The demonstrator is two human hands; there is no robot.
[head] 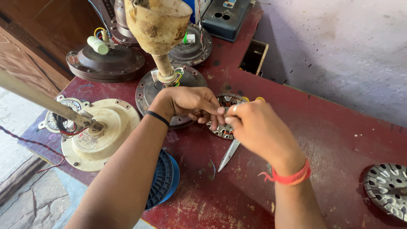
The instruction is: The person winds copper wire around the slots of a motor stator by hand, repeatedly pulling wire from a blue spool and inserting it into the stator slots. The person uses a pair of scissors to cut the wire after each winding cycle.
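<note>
My left hand (pixel 193 103) and my right hand (pixel 254 127) meet over a round slotted metal fan stator (pixel 221 129) lying on the red workbench (pixel 330 131). The fingertips of both hands pinch something small and thin between them, too small to make out. A pair of scissors (pixel 229 154) with yellow handles lies under my right hand, blades pointing toward me. A black band circles my left wrist and a red thread my right wrist.
Several ceiling fan motor housings stand to the left: a cream one (pixel 99 133), a dark one (pixel 106 61) and one with a stem and cup (pixel 159 25). A blue wire spool (pixel 163 178) sits at the front edge. Another stator (pixel 388 188) lies far right. A dark box (pixel 224 17) is at the back.
</note>
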